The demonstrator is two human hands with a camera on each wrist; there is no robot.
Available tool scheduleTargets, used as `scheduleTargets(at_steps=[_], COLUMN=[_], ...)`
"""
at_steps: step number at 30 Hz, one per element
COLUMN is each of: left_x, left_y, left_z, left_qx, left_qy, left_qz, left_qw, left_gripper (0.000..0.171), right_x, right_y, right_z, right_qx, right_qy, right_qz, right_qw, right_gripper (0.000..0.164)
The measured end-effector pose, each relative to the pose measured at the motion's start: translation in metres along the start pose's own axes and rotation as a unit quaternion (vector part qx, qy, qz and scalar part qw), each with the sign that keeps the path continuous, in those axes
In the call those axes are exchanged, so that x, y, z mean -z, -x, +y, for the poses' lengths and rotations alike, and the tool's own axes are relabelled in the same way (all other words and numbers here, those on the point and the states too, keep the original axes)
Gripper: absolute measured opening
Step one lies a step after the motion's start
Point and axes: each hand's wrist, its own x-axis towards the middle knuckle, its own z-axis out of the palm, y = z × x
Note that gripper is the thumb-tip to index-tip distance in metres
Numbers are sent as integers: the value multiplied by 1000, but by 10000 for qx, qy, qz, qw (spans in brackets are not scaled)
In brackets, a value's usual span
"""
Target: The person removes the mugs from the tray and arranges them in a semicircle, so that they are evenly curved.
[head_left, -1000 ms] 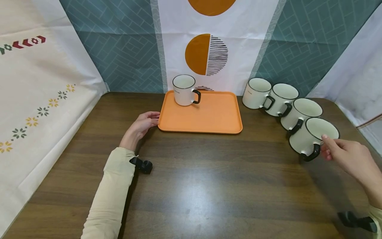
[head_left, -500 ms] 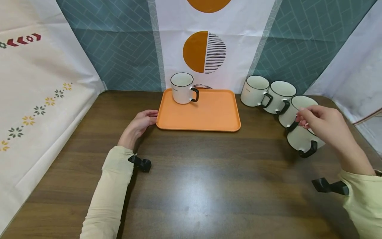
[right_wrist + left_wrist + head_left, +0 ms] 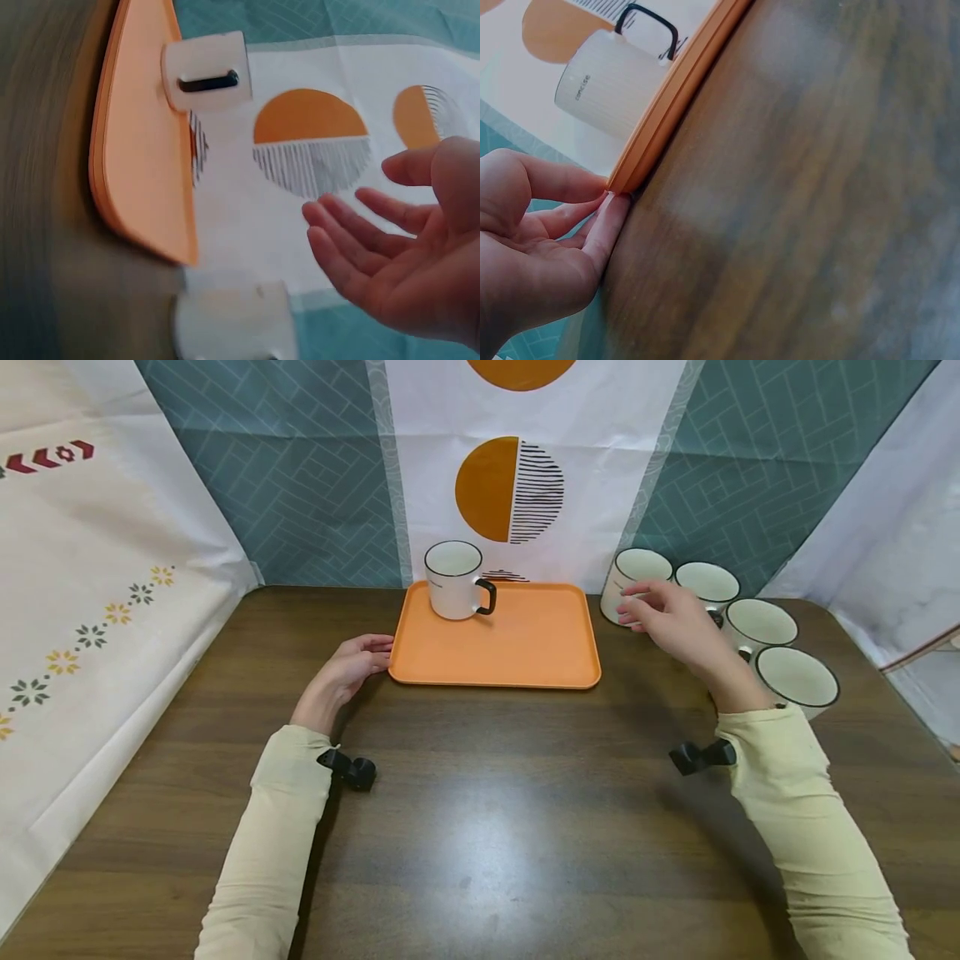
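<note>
On the orange tray (image 3: 517, 652), toward its back left, stands a white mug (image 3: 453, 583) with a black rim and black handle, lettered "concise" in the left wrist view. My left hand (image 3: 352, 668) is at the tray's left edge. In the left wrist view its thumb and a fingertip (image 3: 611, 217) pinch the tray's corner. My right hand (image 3: 678, 622) hovers in front of the rearmost mug (image 3: 637, 564) at the right, partly covering it. Its fingers are spread and loosely bent in the right wrist view, with nothing between them.
Several matching mugs form a slanting row at the right, including a second mug (image 3: 707, 581), a third mug (image 3: 761, 621) and the nearest mug (image 3: 797, 677). The brown wooden table (image 3: 480, 827) lies under everything. Patterned cloths (image 3: 300, 485) hang behind and at both sides.
My right hand has left the nearest mug and moved left and back, over the row, to the rearmost mug. My left hand stays at the tray. The mugs stand where they were.
</note>
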Motion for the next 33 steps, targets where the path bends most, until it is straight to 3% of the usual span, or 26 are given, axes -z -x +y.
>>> scheduleTargets(at_steps=[4,9,14,22,29,33], left_x=[1,1,2,0,1,1], left_y=[0,-1,0,2,2,2], left_z=[-1,-2,-1,0,1,0], left_qx=[-12,-55,-53,29,11,12], left_qy=[50,71,46,8,2,-16], left_qz=[-6,-51,-36,-43,-26,-1], left_qw=[10000,9999,10000,10000,10000,10000], left_gripper=[52,52,52,52,52,51], right_x=[-20,-46,-71,-107,-128,-139], right_y=[-23,-51,-76,-103,-118,-123], right_z=[-3,-6,-14,-17,-21,-24], right_qx=[-10,-145,-291,-296,-396,-389], right_qy=[-640,-1506,-1966,-2784,-3070,-2930], right_qz=[-189,-327,-355,-48,31,-7], right_qw=[9978,9879,9794,9600,9509,9553], right_gripper=[39,34,34,34,33,35])
